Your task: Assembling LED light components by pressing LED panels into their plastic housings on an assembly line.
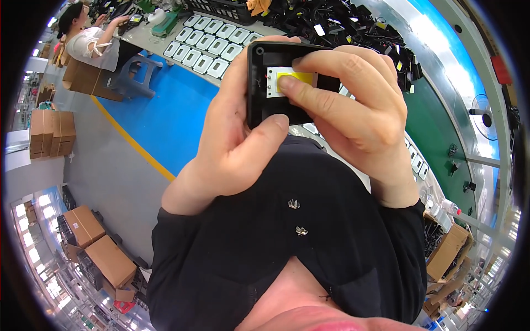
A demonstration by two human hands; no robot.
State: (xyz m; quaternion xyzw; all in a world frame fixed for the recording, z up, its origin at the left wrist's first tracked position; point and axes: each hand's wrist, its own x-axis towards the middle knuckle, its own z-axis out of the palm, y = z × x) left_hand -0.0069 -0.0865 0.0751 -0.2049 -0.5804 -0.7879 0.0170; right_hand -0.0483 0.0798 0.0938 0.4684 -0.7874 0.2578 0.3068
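With fingers (330, 62) of the right hand (359, 105) bent and set narrow, touching a white LED plate (273, 83) with a yellow panel (305, 78) in the head view: thumb tip on the yellow, index finger along the upper edge. Cannot tell whether pinched or merely pressed. Holding a black plastic housing (298, 115) in the left hand (234, 140), wrapped around the left side, thumb over the near edge.

For the plate, a place within the housing's rim, with dark margins toward the left and near walls; cannot tell whether seated flat. Toward the right end, covered by the right hand. Just below, a black shirt (265, 176), near the wrists. More open to the left, over blue flooring (179, 107).

Beyond the hands, a grey bench (139, 37) with neat rows of white rectangular frames (205, 42), near a black crate (218, 8) and an orange cloth (258, 5). Farther right, a crowded heap of black corded parts (353, 27).

At upper left, a co-worker (91, 47) in a white top, near a plastic stool (141, 77). Across grey floor (113, 160), a curved yellow line (135, 146) and stacked cardboard boxes (110, 259). At far right, a fan (486, 118) beside a green surface (441, 121).
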